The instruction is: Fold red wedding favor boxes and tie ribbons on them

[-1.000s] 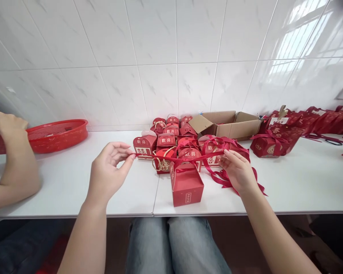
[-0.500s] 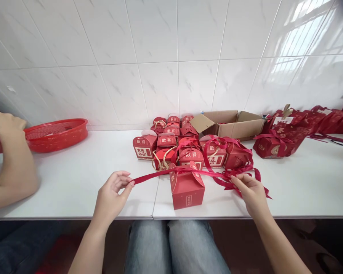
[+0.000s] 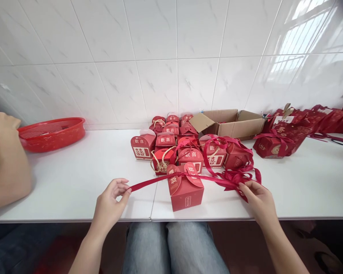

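Note:
A red paper gift box (image 3: pixel 186 195) stands upright near the front edge of the table, its rounded top flaps folded together. Across its top runs a dark red ribbon (image 3: pixel 148 183), stretched out to both sides. My left hand (image 3: pixel 112 201) pinches one end of it, left of the box. To the right, my right hand (image 3: pixel 258 198) pinches the ribbon's other side, beside a loose tangle of the same ribbon. Where the ribbon crosses the flaps, I cannot tell whether it is knotted.
Several red gift boxes (image 3: pixel 143 147) are grouped behind, some with gold cords. An open cardboard box (image 3: pixel 237 127) stands at the wall. Red bags (image 3: pixel 297 133) and scissors (image 3: pixel 339 142) lie right. A red plastic basket (image 3: pixel 53 140) and another person's arm (image 3: pixel 8 163) are left.
Both hands have moved slightly down and my right hand a little outward, drawing the ribbon lower over the box. The box's top flaps show more.

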Demonstrator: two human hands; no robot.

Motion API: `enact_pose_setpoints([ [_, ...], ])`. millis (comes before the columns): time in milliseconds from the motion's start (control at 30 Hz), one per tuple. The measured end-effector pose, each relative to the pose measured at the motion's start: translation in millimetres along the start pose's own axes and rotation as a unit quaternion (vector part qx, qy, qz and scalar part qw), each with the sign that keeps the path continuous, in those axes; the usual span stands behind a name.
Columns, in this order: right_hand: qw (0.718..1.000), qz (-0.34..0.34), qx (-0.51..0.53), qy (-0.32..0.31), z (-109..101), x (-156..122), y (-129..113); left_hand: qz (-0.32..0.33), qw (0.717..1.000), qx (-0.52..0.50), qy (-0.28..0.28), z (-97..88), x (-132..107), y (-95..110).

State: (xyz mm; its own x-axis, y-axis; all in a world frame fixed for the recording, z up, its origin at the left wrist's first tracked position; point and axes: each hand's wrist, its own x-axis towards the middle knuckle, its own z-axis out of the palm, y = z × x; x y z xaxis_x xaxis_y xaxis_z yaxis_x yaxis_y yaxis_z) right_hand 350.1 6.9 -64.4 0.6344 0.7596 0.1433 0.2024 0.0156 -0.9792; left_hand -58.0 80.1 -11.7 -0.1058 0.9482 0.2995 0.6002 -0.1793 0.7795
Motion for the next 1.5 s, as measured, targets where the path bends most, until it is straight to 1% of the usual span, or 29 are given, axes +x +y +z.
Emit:
enact_pose_setpoints([
  [133, 0.998, -0.006, -0.042, 0.045, -10.9, 2.2, 1.6, -0.005, 0.999, 0.031, 0.009, -2.4, -0.1, -7.3],
  [300, 0.994, 0.011, -0.093, 0.049, -23.5, 5.2, 8.2, -0.003, 0.998, 0.062, 0.008, -3.7, -0.8, -10.3],
  [400, 0.993, 0.005, -0.096, 0.068, -24.4, 7.4, 14.2, 0.004, 0.996, 0.09, 0.016, -3.1, 0.4, -5.0],
  [467, 0.993, -0.003, -0.097, 0.069, -23.4, 8.7, 17.0, 0.009, 0.995, 0.098, 0.017, -2.8, 1.1, -0.1],
  [600, 0.997, 0.014, -0.063, 0.044, -21.9, 10.7, 18.5, 0.028, 0.994, 0.105, -0.008, -5.4, -1.6, 10.7],
  [667, 0.999, 0.027, -0.027, 0.025, -22.8, 9.8, 15.8, 0.041, 0.992, 0.116, -0.005, -7.8, -5.2, 18.7],
  [700, 0.999, 0.021, -0.02, 0.026, -23.8, 8.5, 13.1, 0.049, 0.991, 0.122, 0.003, -8.7, -7.4, 24.3],
  [733, 0.999, -0.002, -0.024, 0.044, -25.1, 6.6, 9.2, 0.06, 0.99, 0.125, 0.01, -9.1, -9.6, 31.2],
  [767, 0.996, -0.042, -0.038, 0.075, -26.6, 4.4, 4.0, 0.073, 0.99, 0.123, 0.013, -8.8, -11.5, 39.5],
  [833, 0.975, -0.152, -0.08, 0.142, -28.7, -0.2, -10.6, 0.11, 0.989, 0.101, -0.005, -5.6, -13.8, 59.9],
  [867, 0.962, -0.206, -0.089, 0.154, -28.6, -2.0, -19.8, 0.134, 0.987, 0.083, -0.021, -2.5, -13.8, 71.4],
  [900, 0.954, -0.252, -0.088, 0.138, -27.1, -3.0, -30.3, 0.158, 0.984, 0.071, -0.042, 1.5, -12.8, 83.3],
  [933, 0.949, -0.288, -0.08, 0.097, -24.0, -3.3, -41.6, 0.182, 0.979, 0.064, -0.059, 6.2, -11.0, 94.9],
  [1000, 0.936, -0.345, -0.068, -0.025, -12.7, -1.5, -65.7, 0.223, 0.968, 0.059, -0.094, 16.8, -4.8, 115.8],
  [1033, 0.923, -0.369, -0.065, -0.086, -4.8, 0.2, -77.5, 0.245, 0.96, 0.061, -0.119, 22.2, -0.8, 124.3],
  [1133, 0.876, -0.405, -0.069, -0.255, 23.4, 5.7, -107.8, 0.277, 0.935, 0.116, -0.19, 35.1, 12.0, 140.5],
  [1200, 0.843, -0.413, -0.096, -0.332, 40.9, 8.0, -121.0, 0.279, 0.922, 0.157, -0.218, 40.1, 19.0, 144.8],
  [1267, 0.818, -0.416, -0.135, -0.373, 54.3, 9.3, -128.3, 0.281, 0.913, 0.177, -0.238, 42.9, 23.3, 146.7],
  [1333, 0.805, -0.41, -0.169, -0.394, 62.9, 10.6, -131.6, 0.282, 0.906, 0.188, -0.254, 44.7, 25.2, 147.9],
  [1500, 0.776, -0.391, -0.233, -0.436, 71.4, 16.3, -136.8, 0.268, 0.903, 0.203, -0.267, 48.8, 25.3, 151.3],
])
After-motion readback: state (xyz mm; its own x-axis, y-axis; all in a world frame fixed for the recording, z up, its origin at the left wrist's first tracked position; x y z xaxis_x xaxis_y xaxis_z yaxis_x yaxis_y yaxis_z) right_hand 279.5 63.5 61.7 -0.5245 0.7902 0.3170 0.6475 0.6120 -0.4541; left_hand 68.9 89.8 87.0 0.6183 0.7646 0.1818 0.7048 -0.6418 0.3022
